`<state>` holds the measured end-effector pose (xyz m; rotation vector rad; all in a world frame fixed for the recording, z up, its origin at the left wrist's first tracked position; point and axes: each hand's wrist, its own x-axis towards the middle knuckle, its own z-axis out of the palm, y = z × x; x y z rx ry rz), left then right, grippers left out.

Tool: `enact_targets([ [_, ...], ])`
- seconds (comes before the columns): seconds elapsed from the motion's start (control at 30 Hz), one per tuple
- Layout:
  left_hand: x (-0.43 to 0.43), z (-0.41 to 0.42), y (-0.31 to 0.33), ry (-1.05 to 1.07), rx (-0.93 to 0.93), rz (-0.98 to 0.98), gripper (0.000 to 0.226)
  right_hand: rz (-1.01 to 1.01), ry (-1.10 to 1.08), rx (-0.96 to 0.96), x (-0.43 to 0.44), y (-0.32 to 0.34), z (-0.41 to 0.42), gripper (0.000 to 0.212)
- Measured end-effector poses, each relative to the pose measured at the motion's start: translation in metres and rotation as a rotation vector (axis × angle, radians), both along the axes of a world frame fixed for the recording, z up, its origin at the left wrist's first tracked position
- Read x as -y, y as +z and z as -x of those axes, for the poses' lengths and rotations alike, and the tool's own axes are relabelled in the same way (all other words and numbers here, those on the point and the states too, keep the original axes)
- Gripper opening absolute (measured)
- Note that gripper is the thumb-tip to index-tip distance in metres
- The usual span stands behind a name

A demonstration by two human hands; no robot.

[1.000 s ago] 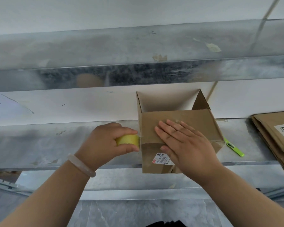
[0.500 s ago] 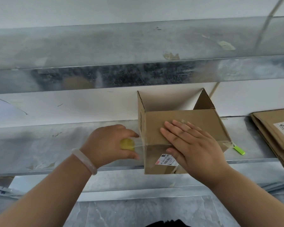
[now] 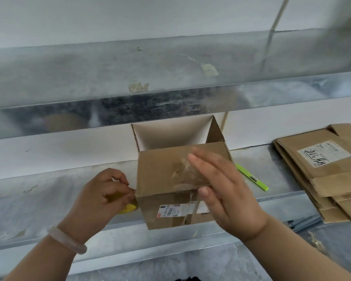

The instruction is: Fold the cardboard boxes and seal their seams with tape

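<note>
Pressing has been ended: right grip point(image 3: 227, 195) raised off box point(image 3: 162, 171), fingers straight, empty; tape roll point(image 3: 128, 208) clasped in left grip point(image 3: 103, 197) at box's left; strip judged laid.

Metal ledge point(image 3: 49, 199): box point(image 3: 160, 175), green pen point(image 3: 251, 179) (right), flattened cardboard point(image 3: 322, 175).

Matt cardboard box point(image 3: 162, 171) (glossy tape point(image 3: 183, 173) across it), dull metal shelf point(image 3: 49, 191).

A brown box point(image 3: 166, 175) is stood at the desk's point(image 3: 49, 189) front edge, far end open, with clear tape laid across its top and labelled front. A yellow tape roll point(image 3: 128, 208) is seen touching its left side. Flat boxes point(image 3: 322, 179) are stacked to the right.
</note>
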<state>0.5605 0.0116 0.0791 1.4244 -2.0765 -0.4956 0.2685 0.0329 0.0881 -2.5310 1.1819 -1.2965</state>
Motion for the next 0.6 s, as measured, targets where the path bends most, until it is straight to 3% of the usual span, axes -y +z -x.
enact_targets([
  [0.07, -0.002, 0.001, -0.001, 0.031, -0.003, -0.015, 0.052, -0.022, -0.226, 0.317, 0.002, -0.010, 0.032, 0.040],
  [0.13, -0.004, 0.001, -0.003, 0.074, -0.007, -0.037, 0.055, -0.289, -0.526, 0.436, 0.018, -0.032, 0.070, 0.037],
  [0.2, -0.006, 0.003, -0.005, 0.113, 0.004, -0.038, 0.055, -0.686, -0.770, 0.153, 0.040, -0.069, 0.111, 0.041],
  [0.27, -0.009, 0.002, -0.008, 0.142, 0.024, -0.045, 0.051, -0.937, -0.823, -0.155, 0.056, -0.102, 0.137, 0.048],
  [0.4, -0.019, 0.004, -0.004, 0.184, -0.032, -0.056, 0.013, -0.988, -0.874, -0.394, 0.073, -0.144, 0.153, 0.039],
  [0.5, -0.021, 0.004, -0.007, 0.236, -0.037, -0.041, 0.015, -0.933, -0.887, -0.416, 0.082, -0.150, 0.156, 0.025],
  [0.6, -0.022, 0.006, -0.007, 0.266, -0.014, -0.049, 0.030, -0.978, -0.845, -0.233, 0.081, -0.144, 0.149, 0.019],
])
